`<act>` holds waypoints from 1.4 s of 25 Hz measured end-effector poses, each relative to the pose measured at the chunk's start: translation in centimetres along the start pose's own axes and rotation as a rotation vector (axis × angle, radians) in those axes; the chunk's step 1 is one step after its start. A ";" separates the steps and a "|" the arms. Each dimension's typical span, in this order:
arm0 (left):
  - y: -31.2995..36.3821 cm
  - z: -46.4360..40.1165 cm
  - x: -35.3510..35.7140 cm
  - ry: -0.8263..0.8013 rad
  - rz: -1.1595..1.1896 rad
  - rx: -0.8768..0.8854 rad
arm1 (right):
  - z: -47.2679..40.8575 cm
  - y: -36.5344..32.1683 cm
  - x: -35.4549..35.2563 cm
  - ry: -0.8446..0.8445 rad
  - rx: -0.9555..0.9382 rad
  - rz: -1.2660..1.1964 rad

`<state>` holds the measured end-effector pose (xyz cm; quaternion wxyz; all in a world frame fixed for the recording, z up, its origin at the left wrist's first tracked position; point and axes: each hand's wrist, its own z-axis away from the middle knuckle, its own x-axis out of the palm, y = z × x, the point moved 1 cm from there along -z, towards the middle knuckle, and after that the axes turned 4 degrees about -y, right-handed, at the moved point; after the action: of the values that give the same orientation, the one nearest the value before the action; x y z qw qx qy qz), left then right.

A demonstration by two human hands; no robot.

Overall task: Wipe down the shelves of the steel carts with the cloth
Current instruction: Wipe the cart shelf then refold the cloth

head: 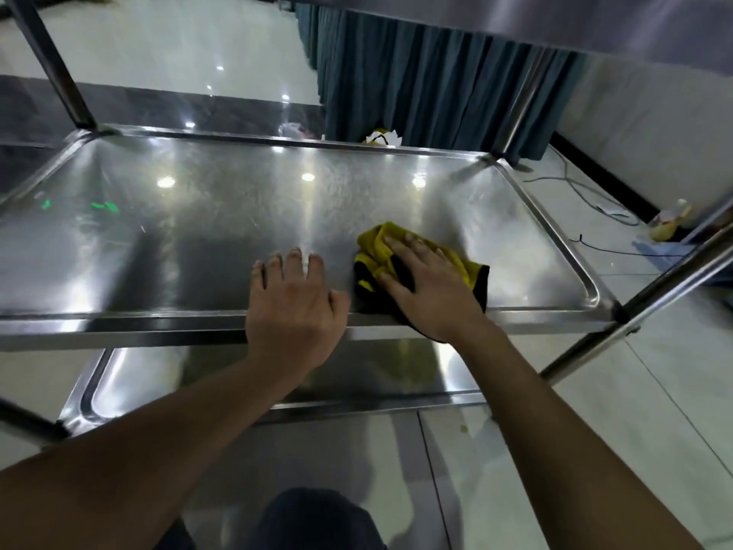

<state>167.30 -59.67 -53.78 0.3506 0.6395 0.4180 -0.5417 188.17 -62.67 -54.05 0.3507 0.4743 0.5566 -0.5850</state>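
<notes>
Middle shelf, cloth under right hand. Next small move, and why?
Probably sweep the right hand and cloth left across the middle shelf: the cloth sits near the right end, most of the shelf lies left, and the left hand braces the front edge.

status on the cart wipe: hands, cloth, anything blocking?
Right hand flat on crumpled yellow-and-black cloth, pressing it onto middle steel cart shelf. Left hand open, braced on shelf's near edge. Nothing else on the shelf.

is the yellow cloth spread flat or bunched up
Bunched up: the cloth lies in folds and creases under the right hand, which presses it onto the middle shelf.
</notes>
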 end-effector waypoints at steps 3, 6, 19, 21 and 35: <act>0.3 0.0 -0.2 -0.031 0.035 0.002 | -1.8 2.0 -1.0 0.064 0.141 0.062; 0.8 -0.3 -0.3 -0.025 0.071 -0.002 | -7.1 1.8 -1.8 0.058 0.383 0.102; -16.0 1.6 -0.7 0.216 0.147 -0.063 | -7.7 -6.7 1.7 -0.036 -0.094 0.078; -24.9 3.8 -0.5 0.163 -0.003 -0.261 | -8.7 -6.5 2.2 0.009 -0.081 0.111; -29.1 6.3 1.3 0.200 0.193 -0.447 | -10.4 -17.9 5.3 -0.133 -0.275 0.049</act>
<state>138.26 -53.38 -56.04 0.4903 0.6335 0.4969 -0.3339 171.47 -49.37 -52.67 0.4625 0.3956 0.5953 -0.5246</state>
